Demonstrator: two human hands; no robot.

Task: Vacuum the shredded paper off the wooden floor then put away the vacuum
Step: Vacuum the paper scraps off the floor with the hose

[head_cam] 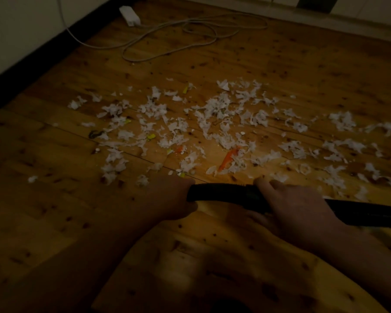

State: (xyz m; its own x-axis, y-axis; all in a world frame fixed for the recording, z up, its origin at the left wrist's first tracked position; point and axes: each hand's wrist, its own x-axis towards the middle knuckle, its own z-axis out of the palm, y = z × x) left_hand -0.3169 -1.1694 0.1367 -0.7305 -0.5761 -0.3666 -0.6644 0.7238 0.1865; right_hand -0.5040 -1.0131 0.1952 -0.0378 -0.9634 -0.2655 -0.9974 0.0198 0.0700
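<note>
Your fingers (pixel 265 185) on the right hand (pixel 298 206) curl over the black vacuum tube (pixel 224 193) and grip it. Your left hand (pixel 169 196) is wrapped round the tube's left end. The tube runs level between both hands and off the right edge, low over the wooden floor (pixel 303 64). The shredded paper (pixel 212 114) lies scattered across the boards just beyond your hands, mostly white, with an orange scrap (pixel 228 158) and yellow bits (pixel 151 137) among it. Far back, a white power strip (pixel 129 15) sits near the dark skirting (pixel 32 53), its pale cable (pixel 167 39) looped on the floor. The light is too dim to read any marking.
</note>
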